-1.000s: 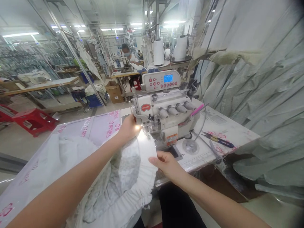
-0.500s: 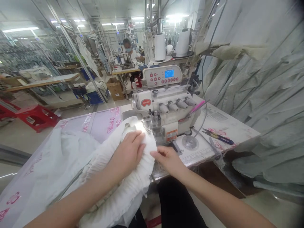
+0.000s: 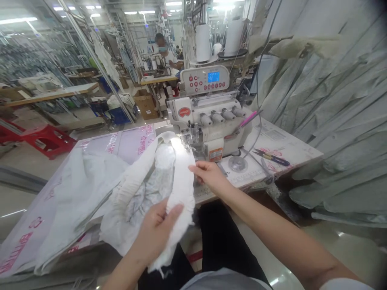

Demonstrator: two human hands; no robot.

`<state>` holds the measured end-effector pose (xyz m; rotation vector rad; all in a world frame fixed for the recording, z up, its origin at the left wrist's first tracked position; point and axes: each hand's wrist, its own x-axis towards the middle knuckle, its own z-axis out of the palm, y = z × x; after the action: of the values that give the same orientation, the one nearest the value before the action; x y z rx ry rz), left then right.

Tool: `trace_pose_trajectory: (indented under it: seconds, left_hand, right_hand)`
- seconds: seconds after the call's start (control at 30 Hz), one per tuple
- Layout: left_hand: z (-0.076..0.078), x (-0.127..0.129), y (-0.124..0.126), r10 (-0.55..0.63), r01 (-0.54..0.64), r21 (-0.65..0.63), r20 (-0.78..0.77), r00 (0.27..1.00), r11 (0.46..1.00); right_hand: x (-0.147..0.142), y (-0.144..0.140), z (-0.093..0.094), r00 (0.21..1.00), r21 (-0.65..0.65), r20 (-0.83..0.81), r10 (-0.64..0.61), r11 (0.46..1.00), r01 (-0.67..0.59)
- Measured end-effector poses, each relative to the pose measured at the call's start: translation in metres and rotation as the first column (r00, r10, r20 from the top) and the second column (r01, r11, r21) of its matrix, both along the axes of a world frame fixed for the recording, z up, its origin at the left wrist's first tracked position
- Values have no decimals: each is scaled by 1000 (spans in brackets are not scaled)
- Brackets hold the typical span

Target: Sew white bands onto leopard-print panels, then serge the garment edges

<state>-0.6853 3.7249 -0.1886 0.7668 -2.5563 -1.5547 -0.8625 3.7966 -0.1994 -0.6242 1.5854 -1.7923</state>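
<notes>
A white gathered fabric piece [image 3: 145, 181] lies on the sewing table [image 3: 281, 141], its far end under the presser foot of a white overlock sewing machine [image 3: 208, 121]. My left hand [image 3: 157, 229] grips the near end of the fabric band at the table's front edge. Beside the machine, my right hand [image 3: 208, 175] pinches the fabric's right edge just in front of the needle area.
Scissors [image 3: 272, 158] lie on the table to the right of the machine. Grey fabric [image 3: 332, 104] hangs in bulk at the right. Thread cones [image 3: 202, 42] stand behind the machine. A red stool [image 3: 45, 139] and another person at a far workstation [image 3: 161, 46] are at the left.
My left hand moved from the needle area back along the fabric to the near end and grips it there. My right hand stayed on the fabric's right edge.
</notes>
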Motion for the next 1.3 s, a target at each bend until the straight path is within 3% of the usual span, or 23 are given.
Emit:
trace_pose_trajectory:
  seconds: [0.07, 0.13, 0.23, 0.3, 0.37, 0.47, 0.53, 0.6, 0.63, 0.67, 0.7, 0.73, 0.8, 0.9, 1.03, 1.13, 1.3]
  left_hand:
    - [-7, 18, 20, -181, 166, 188, 64, 981, 968]
    - [-17, 38, 38, -304, 257, 323, 102, 947, 911]
    - [-31, 67, 54, -387, 312, 458, 78, 919, 832]
    - [-35, 80, 58, -443, 361, 510, 45, 895, 781]
    - [-34, 87, 58, -436, 336, 520, 79, 897, 785]
    - [-30, 79, 47, -380, 255, 560, 117, 918, 788]
    - [-30, 59, 32, -228, 170, 577, 28, 973, 799]
    - [-32, 31, 14, 132, -70, 434, -114, 985, 898]
    - [-34, 17, 4, 311, -251, 271, -205, 928, 929]
    - [-36, 4, -5, 415, -411, 79, -295, 861, 908]
    - [-38, -6, -14, 435, -497, -109, -350, 830, 861]
    - [-39, -13, -22, 406, -505, -275, -345, 846, 819]
    - [-38, -14, -36, 301, -359, -466, -197, 933, 809]
    - [-26, -1, -51, 204, -230, -437, -107, 973, 870]
    - [-3, 10, -59, 244, -311, -243, -268, 932, 919]
    - [10, 3, -57, 325, -378, -168, -275, 905, 911]
    - [23, -9, -56, 356, -427, -212, -305, 883, 879]
  right_hand:
    - [17, 15, -4, 999, 16, 41, 18, 1000, -19]
    - [46, 40, -12, 990, 44, 64, 127, 991, -130]
    - [97, 82, -24, 919, 129, 73, 387, 910, -394]
    - [120, 102, -28, 889, 198, 85, 451, 866, -459]
    - [129, 111, -28, 883, 221, 95, 460, 855, -469]
    - [127, 110, -24, 872, 142, 70, 485, 860, -490]
    - [124, 107, -22, 880, 101, 20, 475, 875, -474]
    - [125, 105, -23, 889, 125, -26, 456, 884, -450]
    - [127, 105, -24, 893, 151, -46, 447, 887, -437]
    - [129, 106, -26, 895, 167, -64, 441, 889, -426]
    - [130, 106, -28, 894, 168, -81, 440, 891, -423]
    - [131, 106, -30, 891, 156, -95, 444, 891, -427]
    - [130, 107, -31, 879, 126, -124, 459, 887, -445]
    - [124, 108, -30, 860, 134, -169, 482, 876, -464]
    - [117, 109, -29, 841, 152, -195, 505, 862, -483]
    - [114, 105, -31, 851, 160, -211, 481, 876, -456]
    - [106, 96, -31, 878, 150, -183, 442, 895, -419]
